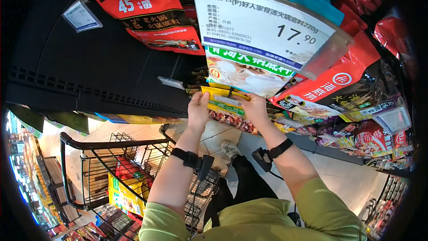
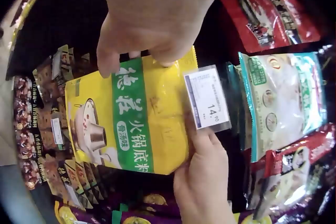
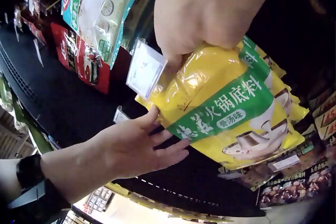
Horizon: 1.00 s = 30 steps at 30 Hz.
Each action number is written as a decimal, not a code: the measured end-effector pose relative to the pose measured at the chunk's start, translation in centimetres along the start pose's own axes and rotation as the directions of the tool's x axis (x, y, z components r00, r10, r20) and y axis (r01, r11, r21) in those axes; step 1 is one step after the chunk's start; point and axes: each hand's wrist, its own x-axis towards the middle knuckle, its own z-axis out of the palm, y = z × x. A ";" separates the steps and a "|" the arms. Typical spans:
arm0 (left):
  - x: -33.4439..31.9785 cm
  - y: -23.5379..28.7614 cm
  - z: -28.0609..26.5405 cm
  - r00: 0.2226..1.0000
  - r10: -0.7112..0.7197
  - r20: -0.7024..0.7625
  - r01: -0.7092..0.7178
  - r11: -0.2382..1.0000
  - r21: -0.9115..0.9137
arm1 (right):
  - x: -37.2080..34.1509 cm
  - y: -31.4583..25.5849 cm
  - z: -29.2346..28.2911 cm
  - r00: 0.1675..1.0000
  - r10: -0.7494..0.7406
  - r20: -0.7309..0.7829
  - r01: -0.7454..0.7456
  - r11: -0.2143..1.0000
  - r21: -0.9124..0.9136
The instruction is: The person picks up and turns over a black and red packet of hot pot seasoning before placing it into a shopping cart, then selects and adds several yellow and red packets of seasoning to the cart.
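Observation:
A yellow hot pot base packet (image 2: pixel 139 116) with a green band hangs between my hands in front of the shelf. My left hand (image 1: pixel 198 110) pinches its left side near the top corner, the other fingers stretched along the printed face in the right wrist view. At the opposite top corner, my right hand (image 1: pixel 256 110) grips the packet, fingers bent over its edge. A price tag (image 2: pixel 207 98) reading 14.90 sits at the packet's top edge. More yellow packets (image 3: pixel 286 95) hang right behind it.
A large 17.90 price tag (image 1: pixel 263 29) hangs above the hands. Red packets (image 1: pixel 149 13) hang on the upper left, and a Haidilao packet (image 1: pixel 330 85) on the right. Behind the left arm stands a black wire shopping cart (image 1: pixel 116 145) with yellow and red packets in it.

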 end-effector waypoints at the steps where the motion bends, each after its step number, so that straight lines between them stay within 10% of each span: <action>1: 0.1 0.0 0.0 1.000 -0.002 -0.010 0.002 1.000 0.023 | 0.3 0.3 0.1 1.000 0.000 0.003 0.000 1.000 -0.001; 10: 2.1 -0.7 0.7 0.998 -0.039 -0.049 0.040 0.999 0.016 | 1.0 1.8 1.2 0.992 -0.117 -0.047 0.123 0.980 0.154; 12: 2.2 -0.5 1.0 0.998 -0.018 -0.055 0.018 1.000 0.007 | -0.1 -3.0 0.0 0.992 0.126 0.008 -0.125 0.988 -0.092; 16: 2.3 -1.0 1.1 0.997 -0.005 -0.073 0.006 1.000 0.016 | 0.3 -1.4 -0.1 0.992 0.122 0.034 -0.111 0.966 -0.233; 21: 3.5 -1.6 1.2 0.991 -0.034 -0.127 0.071 0.953 0.295 | 0.7 -2.0 0.1 0.974 -0.212 -0.083 0.140 0.845 -0.516; 24: 2.6 1.6 1.9 0.958 -0.283 0.037 0.281 0.958 0.051 | 1.8 -0.2 0.2 0.979 -0.197 -0.053 0.128 0.799 -0.588; 30: 2.7 1.4 2.4 0.974 -0.146 0.174 0.179 0.964 -0.196 | 3.6 1.5 -0.2 0.841 -0.541 -0.012 0.390 0.621 -0.679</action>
